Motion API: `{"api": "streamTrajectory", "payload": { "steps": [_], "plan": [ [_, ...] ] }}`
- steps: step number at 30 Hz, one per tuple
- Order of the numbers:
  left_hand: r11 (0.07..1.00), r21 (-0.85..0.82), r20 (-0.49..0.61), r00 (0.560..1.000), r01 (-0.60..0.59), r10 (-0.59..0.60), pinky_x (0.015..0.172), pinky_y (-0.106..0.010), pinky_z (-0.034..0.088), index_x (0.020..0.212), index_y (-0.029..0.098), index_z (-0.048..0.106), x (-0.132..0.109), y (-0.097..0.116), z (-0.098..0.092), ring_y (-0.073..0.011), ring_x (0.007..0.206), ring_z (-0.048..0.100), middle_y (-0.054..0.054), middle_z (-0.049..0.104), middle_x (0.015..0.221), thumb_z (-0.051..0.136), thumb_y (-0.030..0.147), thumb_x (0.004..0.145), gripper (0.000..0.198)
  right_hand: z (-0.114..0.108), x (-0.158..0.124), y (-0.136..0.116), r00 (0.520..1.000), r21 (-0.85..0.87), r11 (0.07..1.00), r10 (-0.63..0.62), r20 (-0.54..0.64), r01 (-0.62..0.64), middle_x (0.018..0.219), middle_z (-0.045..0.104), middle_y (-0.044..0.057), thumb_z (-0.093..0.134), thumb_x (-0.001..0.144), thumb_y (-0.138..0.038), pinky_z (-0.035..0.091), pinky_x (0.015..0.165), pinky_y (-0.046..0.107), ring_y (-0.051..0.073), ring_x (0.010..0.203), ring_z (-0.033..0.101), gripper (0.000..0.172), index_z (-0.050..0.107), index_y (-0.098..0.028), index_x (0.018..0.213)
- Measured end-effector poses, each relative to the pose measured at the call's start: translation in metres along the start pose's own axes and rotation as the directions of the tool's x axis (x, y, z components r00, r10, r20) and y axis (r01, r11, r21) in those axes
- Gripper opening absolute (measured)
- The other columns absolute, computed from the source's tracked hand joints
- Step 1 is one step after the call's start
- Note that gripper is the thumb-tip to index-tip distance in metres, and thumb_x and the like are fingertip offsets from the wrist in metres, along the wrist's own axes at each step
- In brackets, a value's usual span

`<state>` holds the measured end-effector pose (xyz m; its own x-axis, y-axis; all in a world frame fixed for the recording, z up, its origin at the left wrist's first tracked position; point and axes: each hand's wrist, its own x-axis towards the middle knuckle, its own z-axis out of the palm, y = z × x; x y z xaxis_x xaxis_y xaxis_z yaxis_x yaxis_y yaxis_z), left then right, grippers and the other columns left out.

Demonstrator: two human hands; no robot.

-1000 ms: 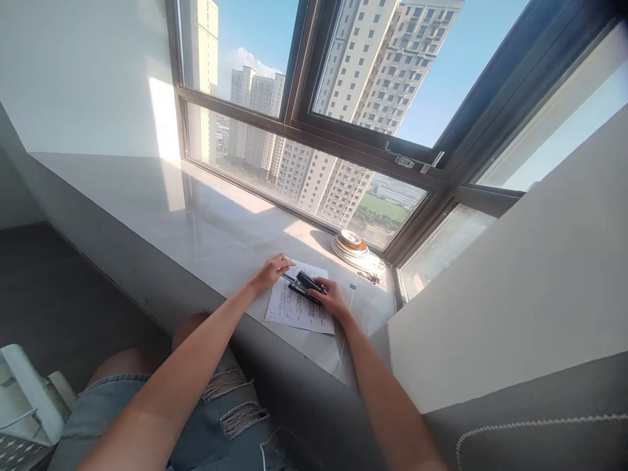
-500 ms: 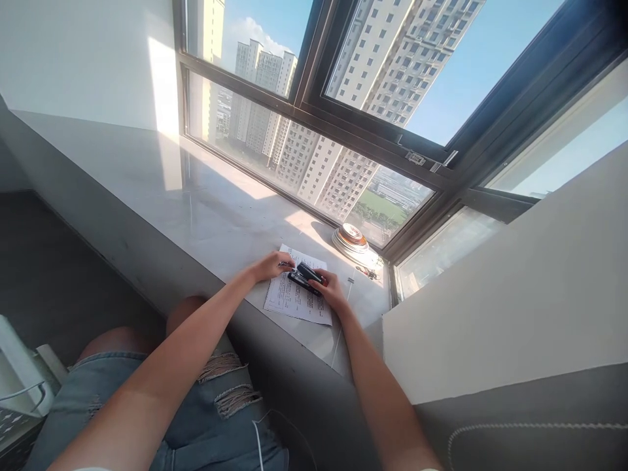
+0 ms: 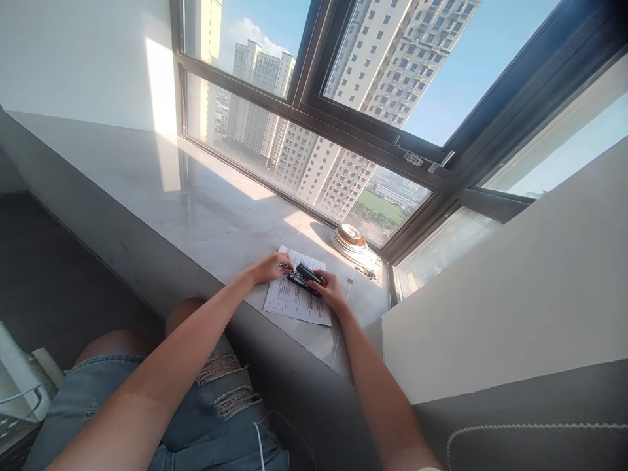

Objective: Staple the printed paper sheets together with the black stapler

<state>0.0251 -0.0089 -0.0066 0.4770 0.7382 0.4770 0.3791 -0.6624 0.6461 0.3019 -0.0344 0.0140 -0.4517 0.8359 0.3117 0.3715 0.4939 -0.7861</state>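
Note:
A black stapler lies over printed sheets of paper on the window sill, its top arm raised from its base. My right hand is closed around the stapler's right end. At the stapler's left end, my left hand is closed, with a small dark, shiny piece showing at its fingers; its kind is too small to make out. A small grey strip, perhaps staples, lies on the sill just right of the paper.
A round stack of rings or coiled material stands against the window, with small dark bits beside it. The grey-white sill runs left along the dark window frame. A white wall rises at the right.
My left fingers have shifted slightly at the stapler's left end. My right hand keeps its grip, and the paper lies in the same place.

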Motion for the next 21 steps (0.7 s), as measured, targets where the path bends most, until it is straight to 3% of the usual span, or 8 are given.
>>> {"api": "streamTrajectory", "payload": {
  "steps": [5,8,11,18,21],
  "plan": [
    [0.999,-0.003,0.021,0.999,0.049,-0.049,0.083,-0.033,0.054,0.108,0.022,0.082,-0.001,-0.002,-0.001,-0.0231,0.095,0.070,-0.009,0.077,0.106,0.068,0.035,0.090,0.026,0.000,0.000,0.005,1.000,0.027,1.000,-0.013,0.010,0.013,0.100,0.076,0.005,0.074,0.088,-0.054,0.051,0.079,0.034,0.028,0.093,0.068,0.042,0.078,-0.020,0.113],
    [0.992,0.010,-0.064,0.990,0.126,-0.126,0.086,-0.034,0.055,0.110,0.023,0.083,-0.002,-0.001,-0.004,-0.0235,0.094,0.072,-0.007,0.080,0.102,0.068,0.036,0.089,0.028,0.001,0.000,0.008,0.999,0.057,0.998,0.004,-0.035,-0.002,0.101,0.077,0.006,0.074,0.087,-0.052,0.052,0.080,0.036,0.029,0.094,0.069,0.040,0.078,-0.020,0.111],
    [0.976,0.029,-0.141,0.968,0.214,-0.208,0.087,-0.036,0.056,0.098,0.023,0.085,-0.005,0.001,-0.010,-0.0243,0.089,0.074,-0.006,0.081,0.092,0.074,0.040,0.086,0.024,0.000,-0.001,0.010,0.996,0.085,0.996,0.026,-0.090,-0.018,0.104,0.077,0.007,0.076,0.084,-0.048,0.053,0.083,0.037,0.029,0.097,0.069,0.038,0.079,-0.020,0.109],
    [0.947,-0.288,-0.062,0.983,0.146,-0.171,0.098,-0.039,0.057,0.106,0.021,0.084,-0.011,0.015,-0.019,-0.0270,0.105,0.075,-0.009,0.082,0.109,0.079,0.045,0.083,0.034,-0.007,-0.004,0.013,0.979,0.262,0.965,0.086,-0.186,-0.035,0.102,0.076,0.006,0.077,0.082,-0.048,0.051,0.085,0.037,0.027,0.095,0.068,0.041,0.078,-0.020,0.112],
    [0.953,-0.269,-0.026,0.988,0.140,-0.152,0.095,-0.040,0.056,0.104,0.020,0.083,-0.011,0.020,-0.018,-0.0271,0.101,0.075,-0.008,0.083,0.102,0.082,0.042,0.080,0.033,-0.005,-0.005,0.008,0.990,0.243,0.970,0.006,-0.138,0.028,0.101,0.073,0.006,0.078,0.082,-0.053,0.050,0.085,0.037,0.027,0.095,0.066,0.043,0.078,-0.020,0.111]
  ]
}}
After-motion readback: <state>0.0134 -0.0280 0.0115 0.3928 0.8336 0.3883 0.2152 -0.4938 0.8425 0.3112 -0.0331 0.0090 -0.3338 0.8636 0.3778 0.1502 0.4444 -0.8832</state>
